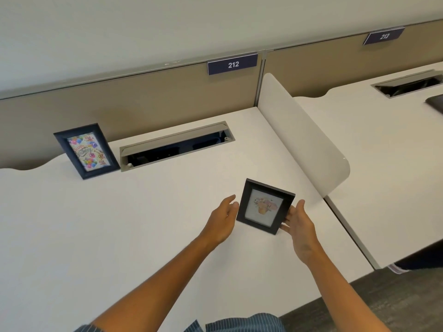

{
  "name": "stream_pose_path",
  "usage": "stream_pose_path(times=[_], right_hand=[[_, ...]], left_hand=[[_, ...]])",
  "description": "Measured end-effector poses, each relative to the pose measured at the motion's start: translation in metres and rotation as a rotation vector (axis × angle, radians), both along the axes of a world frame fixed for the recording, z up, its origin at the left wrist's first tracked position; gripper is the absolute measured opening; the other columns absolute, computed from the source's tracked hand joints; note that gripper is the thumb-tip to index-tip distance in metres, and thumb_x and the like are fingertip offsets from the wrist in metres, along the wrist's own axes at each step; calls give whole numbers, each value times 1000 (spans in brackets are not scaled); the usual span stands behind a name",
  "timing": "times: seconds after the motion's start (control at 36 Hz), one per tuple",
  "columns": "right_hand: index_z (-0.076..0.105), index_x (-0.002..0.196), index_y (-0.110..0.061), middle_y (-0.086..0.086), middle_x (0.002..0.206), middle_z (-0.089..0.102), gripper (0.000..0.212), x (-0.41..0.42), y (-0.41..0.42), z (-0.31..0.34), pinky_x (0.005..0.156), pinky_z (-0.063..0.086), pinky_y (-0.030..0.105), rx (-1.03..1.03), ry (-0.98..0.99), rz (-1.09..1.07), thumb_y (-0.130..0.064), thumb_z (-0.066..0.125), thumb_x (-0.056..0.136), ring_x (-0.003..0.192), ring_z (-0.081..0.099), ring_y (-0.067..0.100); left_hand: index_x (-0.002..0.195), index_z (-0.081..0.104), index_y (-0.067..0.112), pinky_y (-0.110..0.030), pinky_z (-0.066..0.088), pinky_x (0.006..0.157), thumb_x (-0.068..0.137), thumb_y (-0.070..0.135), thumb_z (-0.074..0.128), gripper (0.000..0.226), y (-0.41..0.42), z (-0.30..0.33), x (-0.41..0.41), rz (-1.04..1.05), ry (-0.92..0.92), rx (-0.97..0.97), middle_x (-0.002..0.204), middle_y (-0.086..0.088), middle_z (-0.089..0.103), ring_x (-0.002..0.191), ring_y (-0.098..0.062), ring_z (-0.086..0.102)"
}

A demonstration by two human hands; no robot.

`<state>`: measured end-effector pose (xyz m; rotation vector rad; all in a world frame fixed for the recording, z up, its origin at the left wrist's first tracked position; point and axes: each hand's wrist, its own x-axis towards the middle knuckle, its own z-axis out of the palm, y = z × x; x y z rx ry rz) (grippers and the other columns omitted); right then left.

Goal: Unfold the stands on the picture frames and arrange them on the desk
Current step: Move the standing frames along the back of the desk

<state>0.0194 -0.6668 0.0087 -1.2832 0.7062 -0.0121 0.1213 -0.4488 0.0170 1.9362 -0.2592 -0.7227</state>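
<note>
Left hand (pixel 224 216) open beside frame (pixel 265 207); right hand (pixel 297 221) grips its edge. Seat it on bench (pixel 167 212), check stand holds, release slowly.

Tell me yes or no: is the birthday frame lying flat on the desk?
No. The birthday frame stands upright, leaning back, at the desk's far left.

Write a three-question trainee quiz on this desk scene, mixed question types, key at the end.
1. True or false: the birthday frame stands upright near the cable tray.
2. Which hand touches the flower frame? A) the left hand only B) the right hand only C) both
3. Fill in: the sign above this desk reads ___.

Key: 1 true; 2 C, though the left hand only brushes its edge with its fingertips; 3 212.
</note>
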Motion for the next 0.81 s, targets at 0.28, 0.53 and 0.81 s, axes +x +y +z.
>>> stream_pose_path(times=[0.28,0.53,0.81], right_hand=[[72,138,-26,1,134,78,76,15,0,13,118,43,58,1,1,-37,-79,29,103,131,68,26],[75,130,-25,5,132,79,76,26,-2,14,120,41,60,68,13,-63,-79,28,103,131,68,29],[84,116,-27,9,130,80,77,40,-4,12,117,45,54,98,-49,-49,-87,43,92,123,75,25]], left_hand=[[159,42,21,5,40,85,115,35,33,47,-22,16,18,-66,-102,-38,155,2,55,133,-9,52],[153,50,15,4,45,79,115,29,35,43,-29,21,23,-61,-106,-45,146,-2,63,126,-11,58],[116,68,8,-46,57,93,113,23,43,29,-37,17,42,46,-62,7,110,-12,74,106,-32,68]])
